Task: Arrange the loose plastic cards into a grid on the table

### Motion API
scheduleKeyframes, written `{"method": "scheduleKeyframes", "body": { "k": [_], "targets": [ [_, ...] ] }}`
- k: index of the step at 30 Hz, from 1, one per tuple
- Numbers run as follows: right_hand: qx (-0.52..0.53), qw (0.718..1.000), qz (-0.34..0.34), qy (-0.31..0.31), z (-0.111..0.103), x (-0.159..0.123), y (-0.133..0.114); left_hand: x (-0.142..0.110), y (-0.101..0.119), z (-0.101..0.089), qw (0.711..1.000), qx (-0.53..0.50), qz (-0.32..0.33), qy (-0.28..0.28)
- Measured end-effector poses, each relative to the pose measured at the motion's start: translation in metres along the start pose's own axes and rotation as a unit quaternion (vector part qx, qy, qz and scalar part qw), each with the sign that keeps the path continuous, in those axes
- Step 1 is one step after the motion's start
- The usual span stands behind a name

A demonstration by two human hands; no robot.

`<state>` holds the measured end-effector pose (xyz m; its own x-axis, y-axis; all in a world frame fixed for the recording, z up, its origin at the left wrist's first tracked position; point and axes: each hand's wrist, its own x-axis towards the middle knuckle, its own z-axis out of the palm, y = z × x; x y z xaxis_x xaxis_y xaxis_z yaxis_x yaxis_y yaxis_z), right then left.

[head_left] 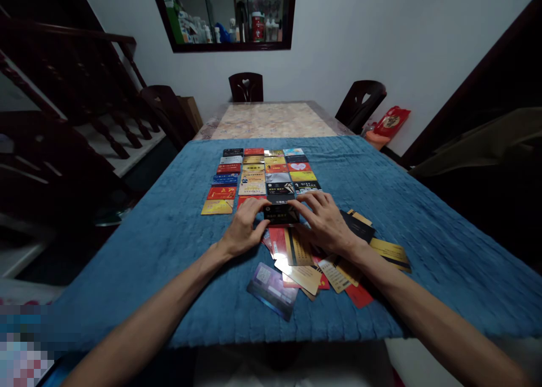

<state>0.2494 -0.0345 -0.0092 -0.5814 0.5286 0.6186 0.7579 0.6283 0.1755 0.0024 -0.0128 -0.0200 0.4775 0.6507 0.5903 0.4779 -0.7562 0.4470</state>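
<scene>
A black card is pinched between both hands, its printed face toward me. My left hand grips its left edge with thumb and fingers. On the opposite edge, my right hand has its fingers closed, the thumb partly hidden. Just beyond lie overlapping cards in columns, among them a red card, a yellow card and a card with a pink heart. Below the hands is a loose, messy pile with a purple card, a gold card and a red card.
A blue cloth covers the near part of the table; the patterned tabletop shows beyond. Dark wooden chairs stand around it. On the right is a red bag. A stair railing runs along the left.
</scene>
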Motion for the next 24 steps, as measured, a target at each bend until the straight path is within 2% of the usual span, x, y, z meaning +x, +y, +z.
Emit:
{"method": "scheduleKeyframes", "body": {
  "k": [10,17,24],
  "targets": [
    [0.039,0.999,0.017,0.001,0.001,-0.003,0.002,-0.003,0.002,-0.008,0.993,0.102,0.058,-0.034],
    [0.083,0.996,-0.007,-0.025,0.004,-0.005,0.009,0.0,-0.001,-0.012,0.989,0.112,0.071,-0.067],
    [0.139,0.99,0.022,-0.03,0.008,-0.001,0.017,0.011,-0.007,-0.012,0.987,0.127,0.063,-0.074]
  ]
}}
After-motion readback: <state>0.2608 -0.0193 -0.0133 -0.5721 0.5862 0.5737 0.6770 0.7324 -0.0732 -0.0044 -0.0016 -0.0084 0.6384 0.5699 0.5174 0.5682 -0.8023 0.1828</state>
